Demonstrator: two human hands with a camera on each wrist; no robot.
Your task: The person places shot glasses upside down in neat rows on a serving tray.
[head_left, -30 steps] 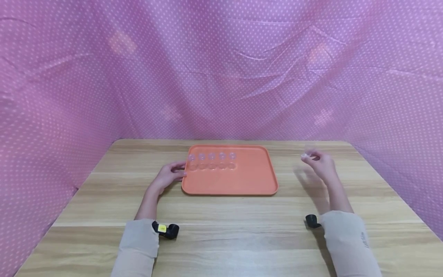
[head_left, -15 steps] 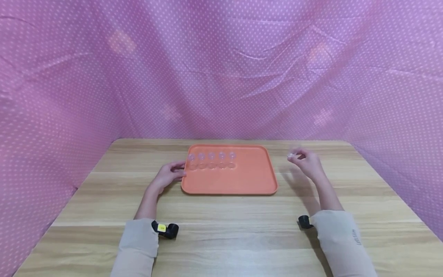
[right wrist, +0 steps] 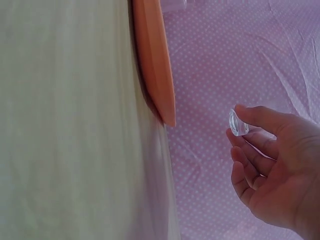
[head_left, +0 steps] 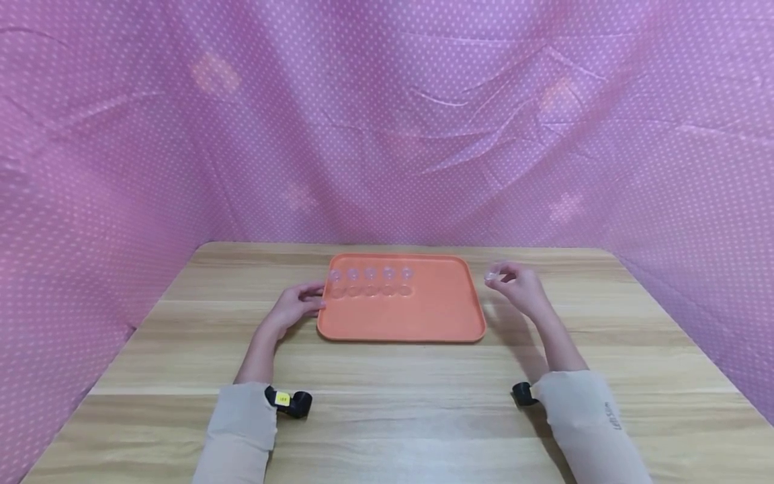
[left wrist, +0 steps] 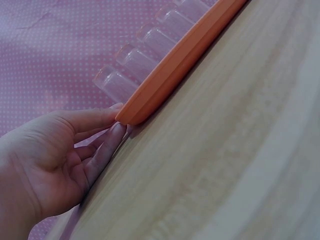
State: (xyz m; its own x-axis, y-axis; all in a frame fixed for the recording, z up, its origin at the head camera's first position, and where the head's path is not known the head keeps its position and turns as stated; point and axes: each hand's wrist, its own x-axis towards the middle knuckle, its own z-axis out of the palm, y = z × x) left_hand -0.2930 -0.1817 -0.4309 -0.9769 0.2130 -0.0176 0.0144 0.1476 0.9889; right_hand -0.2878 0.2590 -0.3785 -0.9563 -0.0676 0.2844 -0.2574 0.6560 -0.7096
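Note:
A row of several clear cups (head_left: 371, 282) stands upright along the far left part of an orange tray (head_left: 399, 323). At the tray's left edge, my left hand (head_left: 293, 310) pinches the rim, thumb above and fingers underneath, as the left wrist view shows. The same cups (left wrist: 135, 61) rise behind the tray wall in that view. My right hand (head_left: 521, 289) holds another small clear cup (right wrist: 239, 123) between thumb and fingertips. It is raised above the table, just right of the tray's right edge, not touching the tray.
The tray lies on a wooden table (head_left: 387, 410). A pink dotted cloth (head_left: 387, 134) hangs behind and on both sides. Each sleeve carries a black wrist camera, the left one (head_left: 290, 401) with a yellow label.
My right hand has moved left with the cup, from well right of the tray to close beside its right edge. The left hand, tray and standing cups have stayed put.

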